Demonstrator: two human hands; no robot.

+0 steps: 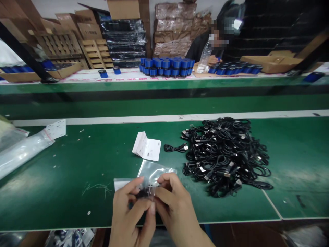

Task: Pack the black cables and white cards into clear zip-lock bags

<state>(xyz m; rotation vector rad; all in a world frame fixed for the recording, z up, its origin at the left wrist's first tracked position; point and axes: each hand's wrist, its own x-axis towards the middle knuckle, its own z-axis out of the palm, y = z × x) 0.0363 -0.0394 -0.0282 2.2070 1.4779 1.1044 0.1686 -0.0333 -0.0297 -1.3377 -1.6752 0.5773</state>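
Near the front edge of the green table, my left hand point(131, 212) and my right hand point(176, 206) pinch a small clear plastic bag point(156, 173) from both sides. Inside or right at the bag's lower end is a black bundle point(144, 192), likely a coiled cable, mostly covered by my fingers. A white sheet point(120, 184) pokes out behind my left hand. Beyond the bag stands a stack of folded white leaflets point(152, 150). One coiled black USB cable point(175, 148) lies beside the leaflets, to the left of a big heap of black USB cables point(223, 154).
Long plastic bags point(24, 151) and a white card point(57, 129) lie at the left. Across a raised ledge stand blue-and-black cylinders point(168, 67), a clear bottle point(205, 56) and a cardboard tray point(272, 63). Another person point(203, 46) is behind it. Bagged items point(69, 237) lie below the table edge.
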